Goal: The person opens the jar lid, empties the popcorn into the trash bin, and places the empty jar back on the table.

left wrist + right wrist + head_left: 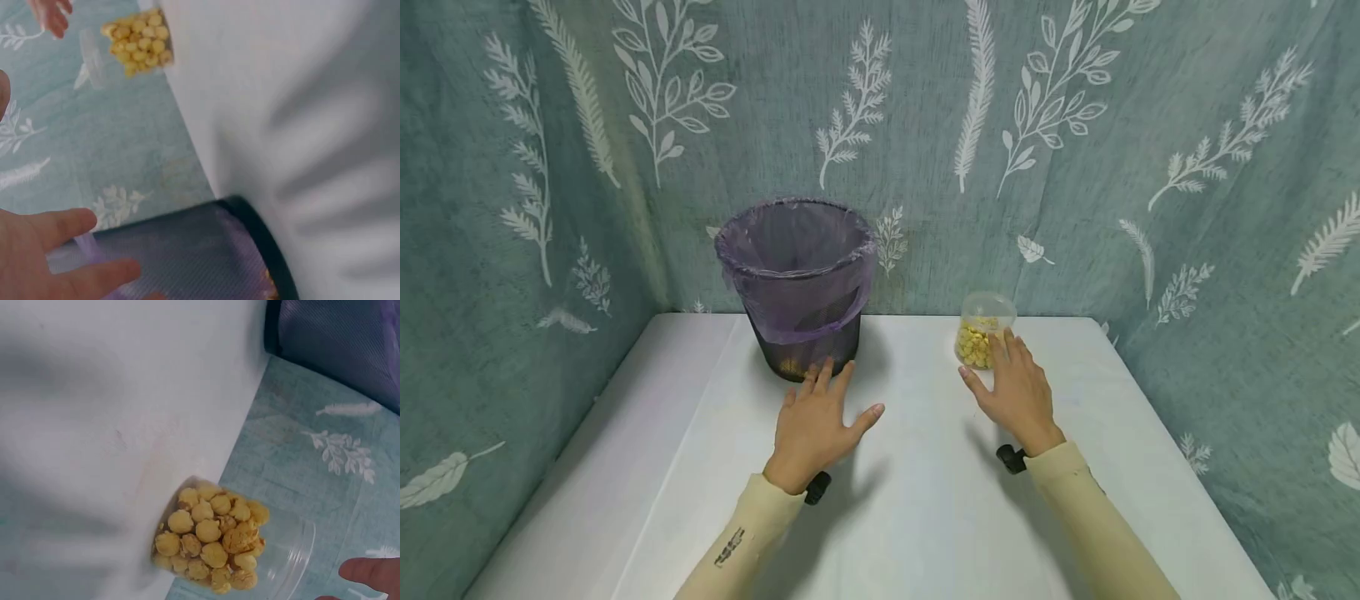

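Note:
A clear plastic jar (974,343) partly filled with yellow popcorn (211,540) stands at the back right of the table. My right hand (1018,396) hovers just in front of it, fingers spread, holding nothing. At the back left is a dark mesh trash bin (805,346), lined with a purple bag (797,304) folded over its rim. In front of the bin hangs my left hand (816,429), its fingers spread and holding nothing. Some yellow bits (269,284) show low inside the bin through the mesh.
The white table (917,500) reaches back to a green curtain (925,233) printed with white leaves, which also closes off both sides. A black wrist camera (817,488) sits under the left wrist, another black camera (1011,458) under the right.

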Demonstrator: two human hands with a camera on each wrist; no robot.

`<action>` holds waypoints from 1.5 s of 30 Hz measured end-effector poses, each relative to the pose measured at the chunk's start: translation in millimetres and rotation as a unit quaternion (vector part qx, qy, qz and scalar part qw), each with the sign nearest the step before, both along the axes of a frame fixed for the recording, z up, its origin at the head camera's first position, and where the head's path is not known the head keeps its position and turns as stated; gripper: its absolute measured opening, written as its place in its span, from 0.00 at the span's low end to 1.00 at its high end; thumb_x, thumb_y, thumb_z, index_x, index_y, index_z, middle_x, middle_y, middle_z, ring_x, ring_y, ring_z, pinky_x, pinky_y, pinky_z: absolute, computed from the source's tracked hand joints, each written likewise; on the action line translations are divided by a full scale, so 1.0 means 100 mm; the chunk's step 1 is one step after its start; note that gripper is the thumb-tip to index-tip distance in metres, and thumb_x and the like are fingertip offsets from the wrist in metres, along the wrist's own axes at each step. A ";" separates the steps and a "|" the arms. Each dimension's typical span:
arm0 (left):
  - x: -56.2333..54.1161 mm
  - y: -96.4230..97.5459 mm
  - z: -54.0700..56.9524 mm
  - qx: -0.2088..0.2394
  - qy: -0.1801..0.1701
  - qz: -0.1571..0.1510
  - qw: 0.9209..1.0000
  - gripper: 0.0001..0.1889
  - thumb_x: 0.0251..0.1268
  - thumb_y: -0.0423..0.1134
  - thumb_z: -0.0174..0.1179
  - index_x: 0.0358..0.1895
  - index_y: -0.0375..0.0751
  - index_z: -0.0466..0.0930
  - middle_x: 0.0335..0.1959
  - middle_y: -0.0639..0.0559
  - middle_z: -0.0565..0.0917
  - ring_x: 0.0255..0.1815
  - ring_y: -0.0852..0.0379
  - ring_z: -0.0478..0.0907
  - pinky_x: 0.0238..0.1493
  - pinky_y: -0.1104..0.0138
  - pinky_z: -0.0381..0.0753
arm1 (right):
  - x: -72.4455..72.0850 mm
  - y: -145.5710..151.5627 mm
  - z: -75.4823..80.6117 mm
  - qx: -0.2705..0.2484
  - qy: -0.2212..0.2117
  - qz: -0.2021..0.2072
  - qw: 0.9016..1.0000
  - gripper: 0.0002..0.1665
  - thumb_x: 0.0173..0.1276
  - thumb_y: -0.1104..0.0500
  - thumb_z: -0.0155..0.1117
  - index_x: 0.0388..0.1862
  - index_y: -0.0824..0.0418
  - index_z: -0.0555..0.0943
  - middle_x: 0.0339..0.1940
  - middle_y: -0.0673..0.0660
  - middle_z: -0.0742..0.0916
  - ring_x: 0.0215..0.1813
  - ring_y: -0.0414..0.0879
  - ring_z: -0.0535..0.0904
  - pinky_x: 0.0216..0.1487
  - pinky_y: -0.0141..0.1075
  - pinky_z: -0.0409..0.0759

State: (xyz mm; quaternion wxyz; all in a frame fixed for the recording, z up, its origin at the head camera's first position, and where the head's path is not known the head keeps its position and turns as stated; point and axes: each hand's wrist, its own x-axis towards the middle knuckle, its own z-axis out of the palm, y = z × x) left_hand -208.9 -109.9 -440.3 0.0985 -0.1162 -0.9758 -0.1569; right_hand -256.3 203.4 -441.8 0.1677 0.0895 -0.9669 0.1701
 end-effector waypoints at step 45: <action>-0.39 0.87 -0.35 0.183 0.013 -0.120 0.976 0.49 0.57 0.69 0.72 0.74 0.40 0.70 0.69 0.43 0.79 0.65 0.44 0.79 0.57 0.46 0.83 | -1.12 0.10 -0.22 -0.222 -0.028 -0.103 0.969 0.69 0.65 0.36 0.75 0.84 0.73 0.48 0.77 0.77 0.64 0.70 0.74 0.69 0.68 0.66 0.71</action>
